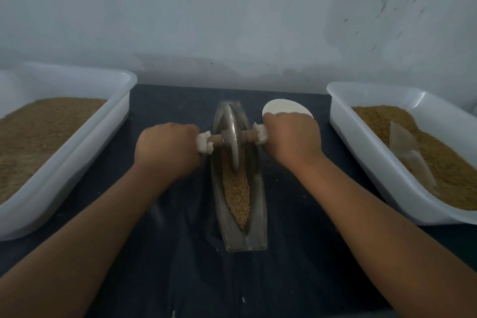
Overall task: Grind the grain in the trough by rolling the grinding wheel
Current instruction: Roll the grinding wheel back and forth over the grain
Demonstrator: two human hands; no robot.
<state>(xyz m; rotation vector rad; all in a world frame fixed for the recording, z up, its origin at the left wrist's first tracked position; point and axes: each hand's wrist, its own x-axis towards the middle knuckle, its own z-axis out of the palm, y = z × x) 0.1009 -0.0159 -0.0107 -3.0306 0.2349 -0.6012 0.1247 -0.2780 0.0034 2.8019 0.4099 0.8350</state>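
Head view: left hand [165, 148] and right hand [291, 137] each grip axle handle of grinding wheel [232, 134], wheel upright in trough [238, 237], far half, grain [236, 193] nearer, on desk [154, 266].

Bare surface [175, 253] runs along both sides of the trough [255, 237] to the near edge. The left tub [72, 162] blocks the left edge, the right tub [374, 170] the right, and a white dish [284, 107] stands by the trough's far end.
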